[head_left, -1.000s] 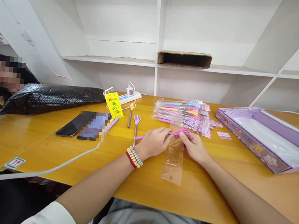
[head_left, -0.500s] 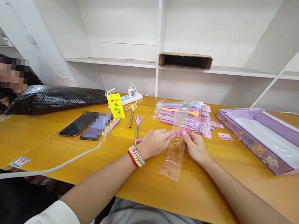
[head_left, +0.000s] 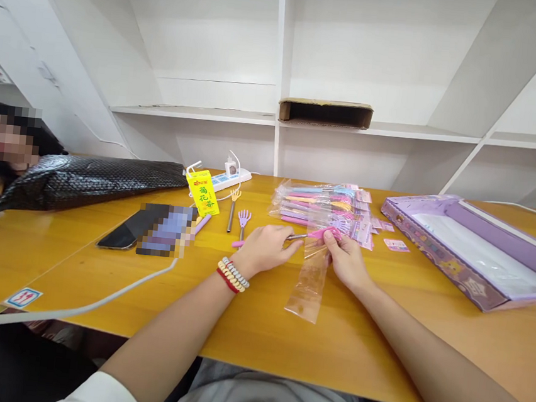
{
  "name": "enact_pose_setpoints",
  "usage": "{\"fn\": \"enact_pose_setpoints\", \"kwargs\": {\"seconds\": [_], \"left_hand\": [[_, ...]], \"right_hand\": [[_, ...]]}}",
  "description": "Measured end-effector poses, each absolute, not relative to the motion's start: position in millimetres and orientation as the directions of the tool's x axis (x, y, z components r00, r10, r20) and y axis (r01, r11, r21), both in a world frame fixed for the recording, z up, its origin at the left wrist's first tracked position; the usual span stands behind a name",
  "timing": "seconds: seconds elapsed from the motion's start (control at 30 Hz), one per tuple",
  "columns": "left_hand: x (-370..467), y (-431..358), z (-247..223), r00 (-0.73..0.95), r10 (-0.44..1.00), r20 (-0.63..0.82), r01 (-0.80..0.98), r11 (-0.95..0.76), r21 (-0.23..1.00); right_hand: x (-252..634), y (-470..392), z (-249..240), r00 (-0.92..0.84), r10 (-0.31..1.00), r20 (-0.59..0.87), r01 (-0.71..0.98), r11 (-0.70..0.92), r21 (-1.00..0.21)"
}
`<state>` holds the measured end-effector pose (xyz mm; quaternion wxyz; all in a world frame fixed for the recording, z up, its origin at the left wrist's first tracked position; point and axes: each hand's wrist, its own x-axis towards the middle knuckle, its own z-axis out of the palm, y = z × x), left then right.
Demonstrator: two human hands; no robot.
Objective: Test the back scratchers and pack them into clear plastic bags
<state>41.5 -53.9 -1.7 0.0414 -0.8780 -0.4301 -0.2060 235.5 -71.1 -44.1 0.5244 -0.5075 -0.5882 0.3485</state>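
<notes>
A back scratcher point(head_left: 316, 233) with a pink claw head and a metal rod lies between my hands. My right hand point(head_left: 348, 263) pinches the pink head with the thumb on top. Closed around the rod end is my left hand point(head_left: 267, 249), which hides part of the scratcher. Under the head, a clear plastic sleeve point(head_left: 307, 288) runs down the table toward me; whether the right fingers also hold it I cannot tell. Left of my left hand lie a purple back scratcher point(head_left: 243, 219) and a yellow one point(head_left: 232, 209).
Bagged back scratchers point(head_left: 325, 201) are piled behind my hands, near a small card point(head_left: 396, 245). A purple display box point(head_left: 442, 262) stands right. Leftward are a yellow packet point(head_left: 203, 193), a phone point(head_left: 127, 230), a power strip point(head_left: 232, 179), a cable point(head_left: 137, 279) and another person in a black sleeve point(head_left: 94, 179).
My left hand has moved left from the pink head, and a stretch of metal rod now shows between my hands. The right hand still pinches the head. The view has shifted slightly.
</notes>
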Motion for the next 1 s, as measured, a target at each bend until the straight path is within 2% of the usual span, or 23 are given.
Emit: {"fn": "enact_pose_setpoints", "kwargs": {"seconds": [0.23,0.47,0.6,0.67,0.83,1.0], "left_hand": [[20.1,-35.1,-1.8,0.498,0.790,0.358,0.822,-0.562,0.096],[9.0,-29.7,3.7,0.546,0.778,0.311,0.787,-0.603,0.126],[8.8,-29.8,0.6,0.538,0.781,0.316,0.791,-0.597,0.129],[6.1,-29.4,0.3,0.525,0.779,0.344,0.804,-0.586,0.101],[-9.1,-26.1,5.7,0.447,0.816,0.367,0.888,-0.455,-0.072],[-6.3,-30.9,8.2,0.369,0.865,0.340,0.929,-0.344,-0.135]], "right_hand": [[253.7,-58.7,-47.2,0.251,0.938,0.237,0.237,0.178,-0.955],[269.9,-47.7,-49.2,0.299,0.923,0.241,0.244,0.170,-0.955],[268.9,-48.7,-49.6,0.251,0.938,0.241,0.211,0.190,-0.959],[268.4,-49.4,-48.5,0.249,0.943,0.219,0.152,0.185,-0.971],[281.0,-47.5,-43.2,0.390,0.899,0.199,0.037,0.200,-0.979],[281.4,-52.9,-40.3,0.326,0.918,0.225,0.046,0.222,-0.974]]}}
